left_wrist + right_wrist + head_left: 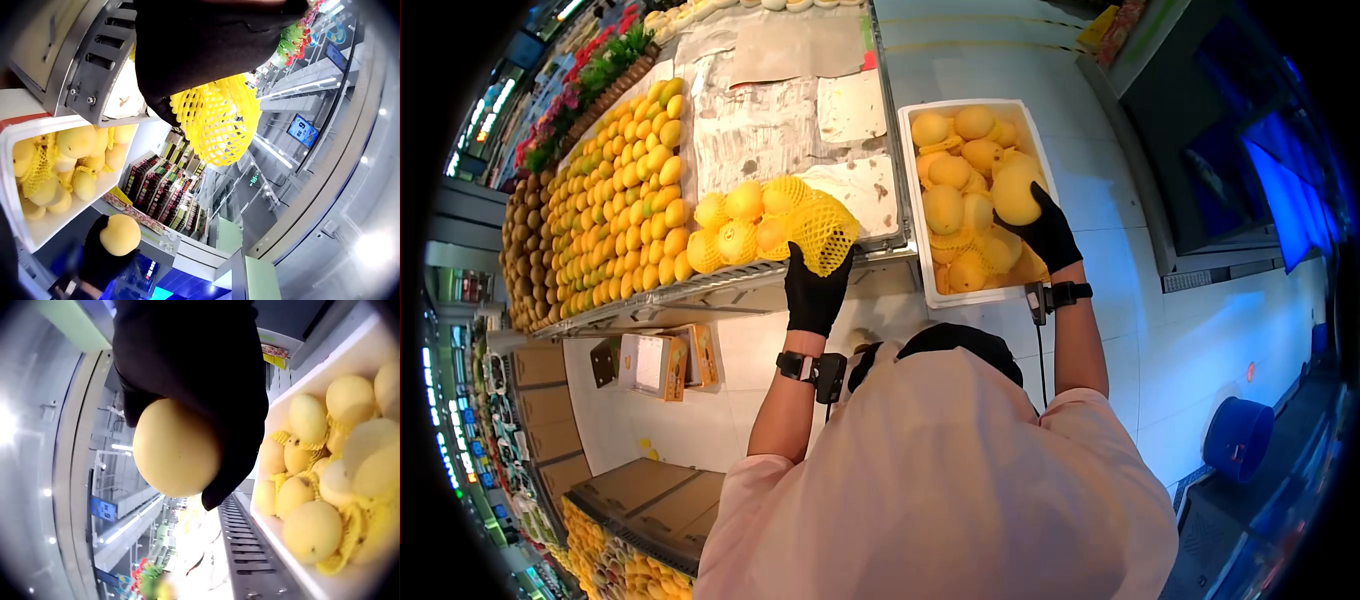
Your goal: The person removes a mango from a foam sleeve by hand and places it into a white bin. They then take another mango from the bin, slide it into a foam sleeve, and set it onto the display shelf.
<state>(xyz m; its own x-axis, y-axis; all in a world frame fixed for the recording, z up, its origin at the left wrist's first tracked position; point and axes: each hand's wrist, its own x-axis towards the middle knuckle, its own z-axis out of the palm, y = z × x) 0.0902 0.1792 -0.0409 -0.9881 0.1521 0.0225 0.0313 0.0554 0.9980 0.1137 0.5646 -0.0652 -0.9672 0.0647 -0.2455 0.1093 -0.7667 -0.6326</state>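
Observation:
My black-gloved left hand point(815, 298) grips a yellow foam net sleeve point(832, 228) at the front edge of the display stand. The sleeve bulges out past the fingers in the left wrist view, its open mesh point(219, 125) letting light through. In my black-gloved right hand point(1050, 238) is a smooth, large yellow mango point(1016, 192), bare of any net. Thumb and fingers wrap its sides in the right wrist view. The fruit overlaps a white foam box point(1040, 150) of similar mangoes point(945, 210), some wearing yellow nets. Several netted mangoes point(743, 200) sit beside the left hand.
Rows of smaller yellow fruit point(625, 200) and brown fruit point(525, 250) cover the stand's left side. Paper sheets point(750, 120) line its middle. A slotted metal rail point(244, 550) edges the stand. Cartons point(670, 365) and a blue tub point(1238, 440) stand on the floor.

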